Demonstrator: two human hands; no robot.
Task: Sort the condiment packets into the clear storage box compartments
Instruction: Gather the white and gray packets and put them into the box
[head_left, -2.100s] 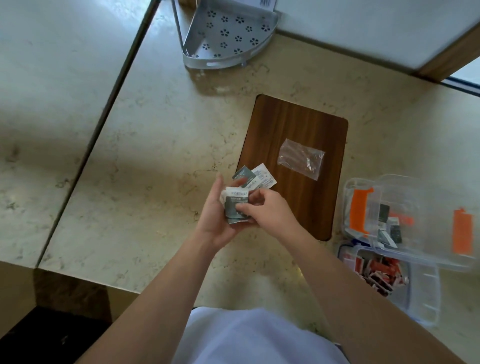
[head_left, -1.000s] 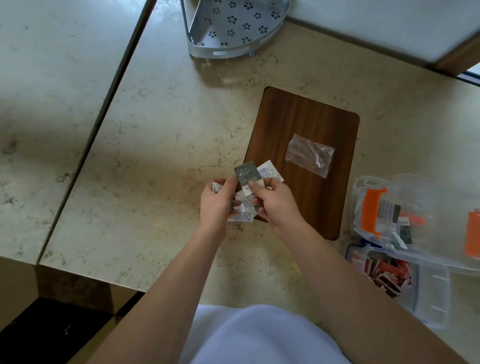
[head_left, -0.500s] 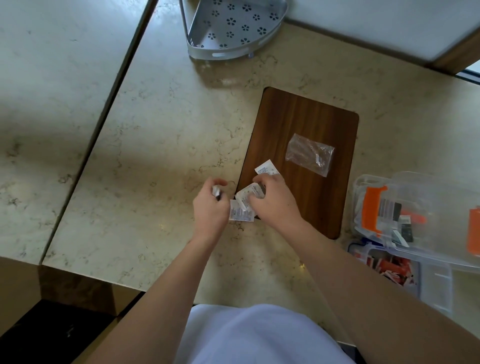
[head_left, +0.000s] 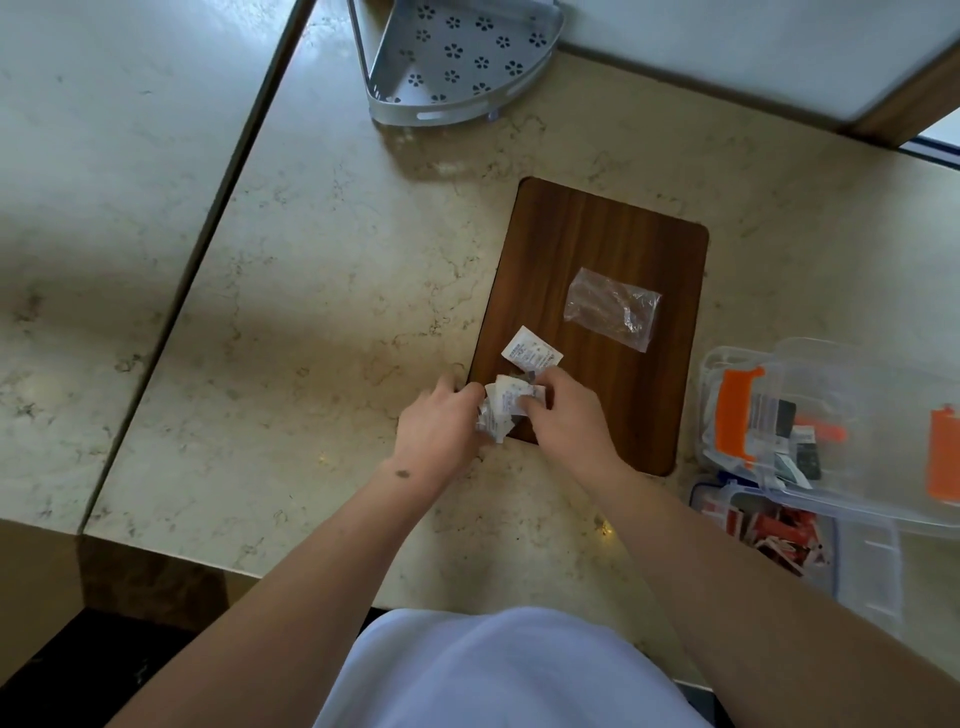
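Observation:
Both hands meet at the near left corner of a dark wooden board (head_left: 597, 244). My left hand (head_left: 441, 431) and my right hand (head_left: 566, 410) pinch a small bunch of white condiment packets (head_left: 501, 408) between them, low against the counter. One more white packet (head_left: 531, 352) lies on the board just beyond my right fingers. The clear storage box (head_left: 862, 561) stands at the right, its lid (head_left: 852, 436) with orange clasps tilted up; red and white packets (head_left: 774, 530) fill a near compartment, and dark ones show through the lid.
An empty clear plastic bag (head_left: 613, 306) lies on the board's far half. A grey perforated corner shelf (head_left: 457, 57) sits at the back of the marble counter. A seam splits the counter on the left; its front edge is near my body.
My hands dropped from chest height to the counter with the packets. The grey packet held up a second ago is out of sight now, and a white packet rests on the board.

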